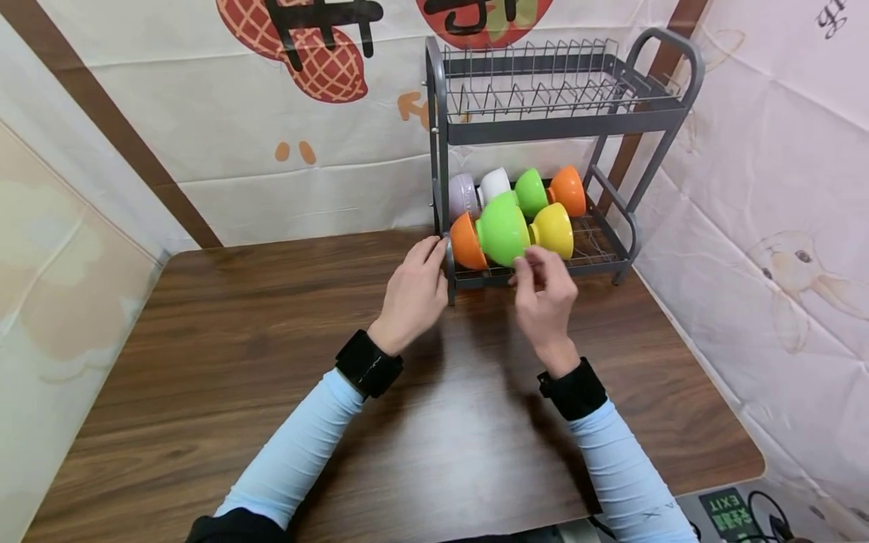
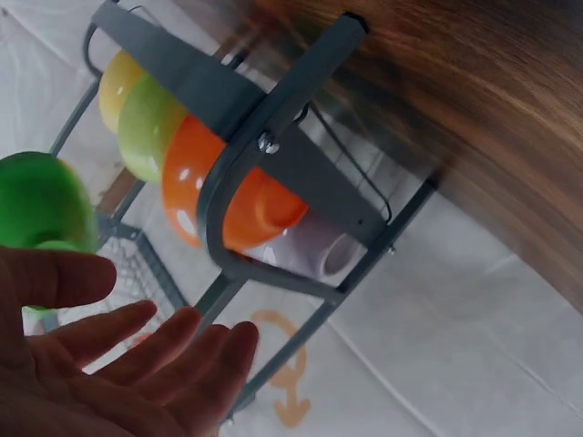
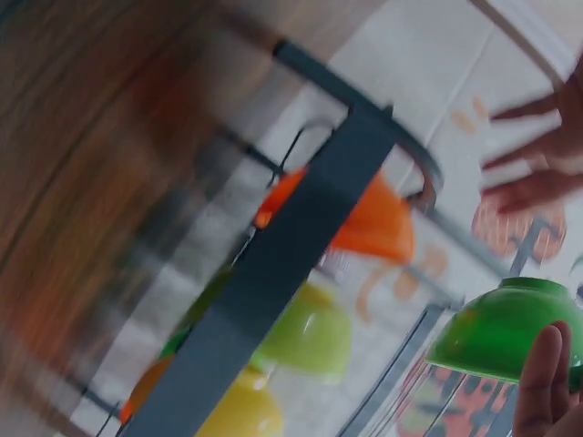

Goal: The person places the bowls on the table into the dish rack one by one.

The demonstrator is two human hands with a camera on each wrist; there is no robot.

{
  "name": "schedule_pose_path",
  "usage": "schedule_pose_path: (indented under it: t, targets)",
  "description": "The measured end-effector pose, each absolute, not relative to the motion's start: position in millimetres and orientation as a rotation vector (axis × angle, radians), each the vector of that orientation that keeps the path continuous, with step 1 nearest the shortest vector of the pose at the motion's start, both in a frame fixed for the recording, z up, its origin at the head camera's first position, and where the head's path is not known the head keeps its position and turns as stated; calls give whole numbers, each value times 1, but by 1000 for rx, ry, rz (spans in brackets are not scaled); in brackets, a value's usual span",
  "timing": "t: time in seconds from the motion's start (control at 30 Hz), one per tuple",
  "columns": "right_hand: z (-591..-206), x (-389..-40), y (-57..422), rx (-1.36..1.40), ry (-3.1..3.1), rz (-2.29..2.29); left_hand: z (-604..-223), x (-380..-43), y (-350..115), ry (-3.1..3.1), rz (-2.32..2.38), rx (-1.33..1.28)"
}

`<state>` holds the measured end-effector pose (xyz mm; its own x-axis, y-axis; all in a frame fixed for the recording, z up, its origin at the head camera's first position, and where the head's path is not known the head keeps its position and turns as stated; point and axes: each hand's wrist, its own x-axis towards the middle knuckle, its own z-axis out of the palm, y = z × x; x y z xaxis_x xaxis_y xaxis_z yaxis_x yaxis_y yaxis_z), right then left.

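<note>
My right hand (image 1: 546, 302) pinches a large green bowl (image 1: 501, 230) near its rim, thumb and index finger drawn together. In the right wrist view the held green bowl (image 3: 501, 332) is apart from the rack, its foot facing my left hand. My left hand (image 1: 414, 294) holds nothing, fingers extended near the rack's left post. Behind the held bowl, the grey two-tier dish rack (image 1: 563, 128) carries bowls on edge on its lower shelf. In front are orange (image 1: 468, 241), light green (image 2: 146, 127) and yellow (image 1: 553, 230) bowls.
Further back on the lower shelf are lilac (image 1: 464, 196), white (image 1: 495, 185), green (image 1: 532, 192) and orange (image 1: 569, 190) pieces. The rack stands on a brown wooden table (image 1: 271, 339) against a printed cloth wall (image 1: 360, 166). Another cloth (image 1: 767, 188) hangs at right.
</note>
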<state>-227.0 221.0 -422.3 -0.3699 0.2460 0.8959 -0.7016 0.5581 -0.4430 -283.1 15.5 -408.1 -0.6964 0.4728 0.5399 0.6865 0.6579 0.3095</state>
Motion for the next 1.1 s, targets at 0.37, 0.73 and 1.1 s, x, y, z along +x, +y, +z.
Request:
schedule_pose_path:
  t: [0.37,0.73,1.1]
  targets:
    - [-399,-234,282,-9,-1509,1333,-421,-296,20,-2655,-512,-875]
    - [-404,-266,350,-224,-1450,1556,-419,-296,22,-2632,-501,-890]
    - [-427,-285,377,-462,-1660,1705,-419,-296,25,-2654,-472,-898]
